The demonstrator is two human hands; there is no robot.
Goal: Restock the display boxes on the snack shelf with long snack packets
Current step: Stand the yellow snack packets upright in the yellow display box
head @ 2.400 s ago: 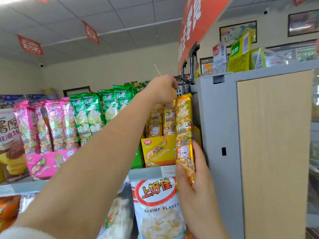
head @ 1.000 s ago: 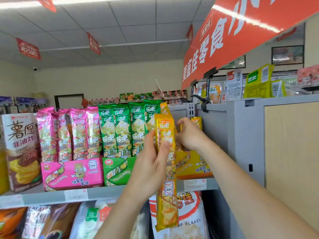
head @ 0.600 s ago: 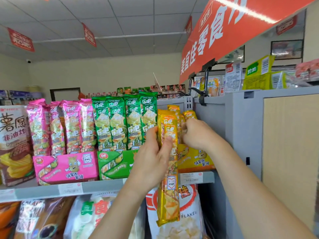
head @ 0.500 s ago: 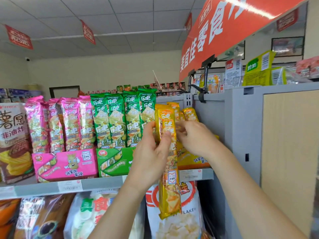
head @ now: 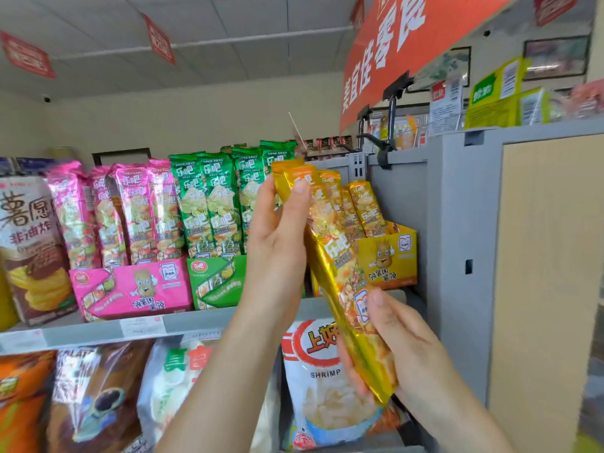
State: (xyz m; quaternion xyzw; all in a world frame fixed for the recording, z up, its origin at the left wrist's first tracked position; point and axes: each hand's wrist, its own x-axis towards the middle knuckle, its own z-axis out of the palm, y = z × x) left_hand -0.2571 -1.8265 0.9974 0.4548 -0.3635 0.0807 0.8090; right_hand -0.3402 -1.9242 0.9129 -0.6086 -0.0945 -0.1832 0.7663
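A long yellow snack packet (head: 340, 263) hangs tilted in front of the shelf. My left hand (head: 277, 237) grips its top end between thumb and fingers. My right hand (head: 392, 348) holds its lower end, thumb on the front. Behind it the yellow display box (head: 389, 259) stands at the right end of the shelf with a few yellow packets (head: 362, 207) upright in it. The green display box (head: 215, 281) and the pink display box (head: 130, 289) to its left are packed with upright packets.
A grey shelf edge (head: 98, 331) with price tags runs below the boxes. A grey and wood end panel (head: 539, 273) closes the right side. Large shrimp flake bags (head: 320, 387) fill the shelf below. A brown chip box (head: 29, 246) stands far left. A red banner (head: 408, 37) hangs overhead.
My right hand has left the packets in the yellow box and dropped to the lower end of the packet. The packet has tilted, its bottom swung right.
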